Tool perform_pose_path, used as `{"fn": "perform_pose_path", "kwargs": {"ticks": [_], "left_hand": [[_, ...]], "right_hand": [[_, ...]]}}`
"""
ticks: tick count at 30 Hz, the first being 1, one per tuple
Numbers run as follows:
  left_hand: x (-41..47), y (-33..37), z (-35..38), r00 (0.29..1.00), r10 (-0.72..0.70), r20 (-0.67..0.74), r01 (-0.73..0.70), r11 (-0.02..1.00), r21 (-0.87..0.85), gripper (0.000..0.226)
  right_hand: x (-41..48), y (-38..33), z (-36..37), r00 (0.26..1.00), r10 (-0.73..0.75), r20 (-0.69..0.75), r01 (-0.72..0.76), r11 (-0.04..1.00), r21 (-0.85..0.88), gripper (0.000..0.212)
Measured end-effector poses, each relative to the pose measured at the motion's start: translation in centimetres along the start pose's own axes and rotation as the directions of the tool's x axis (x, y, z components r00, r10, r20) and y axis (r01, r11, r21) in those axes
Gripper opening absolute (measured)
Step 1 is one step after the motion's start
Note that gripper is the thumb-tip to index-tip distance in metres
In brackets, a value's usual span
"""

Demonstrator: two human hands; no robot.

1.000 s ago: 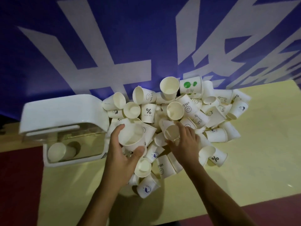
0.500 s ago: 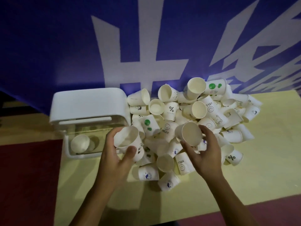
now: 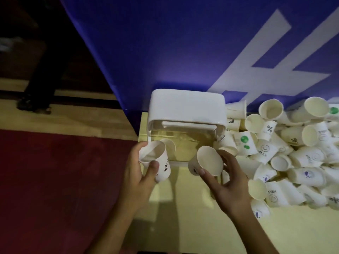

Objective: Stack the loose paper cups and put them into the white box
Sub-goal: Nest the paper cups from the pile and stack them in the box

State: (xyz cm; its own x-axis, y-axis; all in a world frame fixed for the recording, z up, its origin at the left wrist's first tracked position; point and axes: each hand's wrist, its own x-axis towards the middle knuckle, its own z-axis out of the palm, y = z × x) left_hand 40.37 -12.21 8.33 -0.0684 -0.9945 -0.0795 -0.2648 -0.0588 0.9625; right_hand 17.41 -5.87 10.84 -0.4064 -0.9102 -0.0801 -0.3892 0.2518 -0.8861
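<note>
The left hand (image 3: 138, 177) curled thumb and fingers round a printed paper cup (image 3: 160, 163), perhaps a nested pair, just in front of the white box (image 3: 187, 110); the right hand (image 3: 231, 184) gripped a second cup (image 3: 208, 160) alongside, mouth tilted upward; loose cups (image 3: 293, 154) lay heaped right of the box.

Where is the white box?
In the head view, the white box sits mid-frame at the left end of the yellow table, left of the cup pile.
</note>
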Motion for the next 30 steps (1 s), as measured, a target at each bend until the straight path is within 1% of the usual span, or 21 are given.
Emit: {"fn": "perform_pose_path", "kwargs": {"ticks": [3, 7, 9, 12, 17, 22, 26, 30], "left_hand": [[0.5, -0.4, -0.9, 0.998, 0.066, -0.011, -0.065, 0.997, 0.045, 0.055], [1.4, -1.1, -0.6, 0.993, 0.113, -0.038, -0.109, 0.991, 0.083, 0.07], [1.8, -1.6, -0.1, 0.991, 0.127, -0.031, -0.124, 0.99, 0.07, 0.068], [2.7, -2.5, 0.9, 0.994, 0.105, -0.011, -0.104, 0.994, 0.033, 0.067], [3.7, -4.5, 2.7, 0.999, 0.038, 0.017, -0.039, 0.998, 0.057, 0.077], [4.9, -6.2, 4.0, 0.999, 0.034, 0.037, -0.041, 0.979, 0.199, 0.078], [6.0, -7.6, 4.6, 0.997, 0.024, 0.076, -0.047, 0.947, 0.318, 0.077], [6.8, -8.3, 4.9, 0.99, -0.023, 0.137, -0.036, 0.908, 0.416, 0.077]], "right_hand": [[0.1, -0.7, 1.4, 0.999, 0.006, 0.04, -0.006, 1.0, -0.008, 0.049], [0.4, -0.3, 2.3, 0.997, 0.038, 0.07, -0.037, 0.999, -0.004, 0.052], [0.5, 0.2, 2.5, 0.996, 0.05, 0.077, -0.05, 0.999, -0.003, 0.054], [0.5, 0.8, 2.4, 0.994, 0.064, 0.086, -0.063, 0.998, -0.006, 0.056], [-0.2, 1.5, 2.0, 0.994, 0.064, 0.085, -0.063, 0.998, -0.014, 0.054], [-0.8, 2.1, 1.1, 0.991, 0.102, 0.082, -0.102, 0.995, -0.005, 0.048], [-0.8, 2.7, 0.7, 0.99, 0.11, 0.09, -0.108, 0.994, -0.023, 0.054], [-0.7, 3.2, 0.6, 0.991, 0.112, 0.077, -0.11, 0.994, -0.023, 0.057]]}}
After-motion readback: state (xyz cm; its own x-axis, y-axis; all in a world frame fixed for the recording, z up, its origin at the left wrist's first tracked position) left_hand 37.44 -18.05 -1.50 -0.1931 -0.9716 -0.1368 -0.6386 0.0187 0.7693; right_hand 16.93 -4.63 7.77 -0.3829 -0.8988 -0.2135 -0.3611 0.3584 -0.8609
